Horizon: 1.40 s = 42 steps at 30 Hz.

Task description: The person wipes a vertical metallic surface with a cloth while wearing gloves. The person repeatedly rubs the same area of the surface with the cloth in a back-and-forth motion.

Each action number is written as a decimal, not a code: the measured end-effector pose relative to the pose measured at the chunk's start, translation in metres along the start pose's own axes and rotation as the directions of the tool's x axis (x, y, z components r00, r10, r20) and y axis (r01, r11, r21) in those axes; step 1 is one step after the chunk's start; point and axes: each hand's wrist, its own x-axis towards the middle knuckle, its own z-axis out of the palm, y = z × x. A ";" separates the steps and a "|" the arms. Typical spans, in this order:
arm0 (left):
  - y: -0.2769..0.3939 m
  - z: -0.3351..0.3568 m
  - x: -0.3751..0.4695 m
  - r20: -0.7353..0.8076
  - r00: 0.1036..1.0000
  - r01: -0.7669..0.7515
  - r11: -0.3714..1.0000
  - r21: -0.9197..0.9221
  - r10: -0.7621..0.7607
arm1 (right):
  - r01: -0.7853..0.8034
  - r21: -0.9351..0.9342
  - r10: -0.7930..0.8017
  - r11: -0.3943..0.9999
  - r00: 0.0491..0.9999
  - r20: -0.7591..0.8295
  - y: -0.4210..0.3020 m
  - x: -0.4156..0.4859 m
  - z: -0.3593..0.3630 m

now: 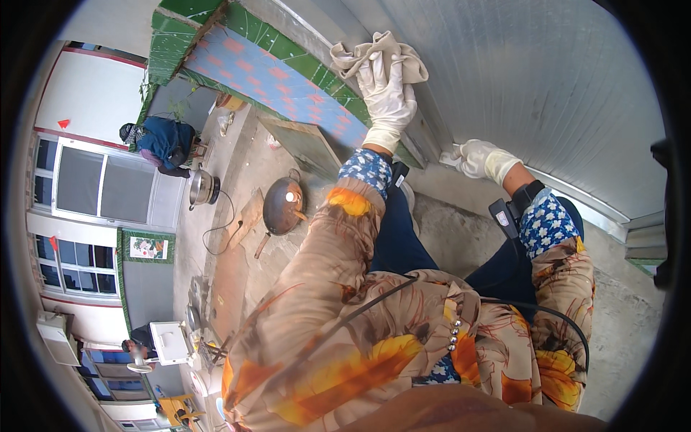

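Note:
My left hand (386, 102), in a white glove, holds a crumpled beige cloth (378, 56) flat against the frame edge of a grey metal panel (523, 70). The cloth spreads out past my fingertips. Lower and to the right, my right hand (479, 159), also gloved in white, is at the panel's lower frame (577, 200) with its fingers curled. A small whitish piece (449, 159) shows at those fingertips; whether I grip it or only touch it is unclear.
A tiled ledge (275, 81) runs beside the panel, with a board (302, 143) leaning on it. A wok (283, 205) lies on the concrete floor. Farther off, one person (162, 140) bends by a metal pot (202, 188) with a cable; another person (141, 343) is near a white box (171, 343).

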 end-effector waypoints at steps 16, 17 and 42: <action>0.009 0.007 -0.036 0.051 0.996 0.080 0.990 -0.117 -0.075 | 0.029 -0.021 -0.030 0.999 0.999 -0.024 -0.001 0.000 0.004; 0.009 0.006 -0.036 0.042 0.997 0.073 0.989 -0.128 -0.068 | 0.039 -0.016 -0.040 0.999 0.999 -0.023 -0.001 0.001 0.004; 0.028 0.007 -0.055 0.673 0.629 0.618 -0.276 -0.737 -0.388 | 0.313 0.323 -0.224 0.893 0.932 -0.285 0.031 0.033 0.028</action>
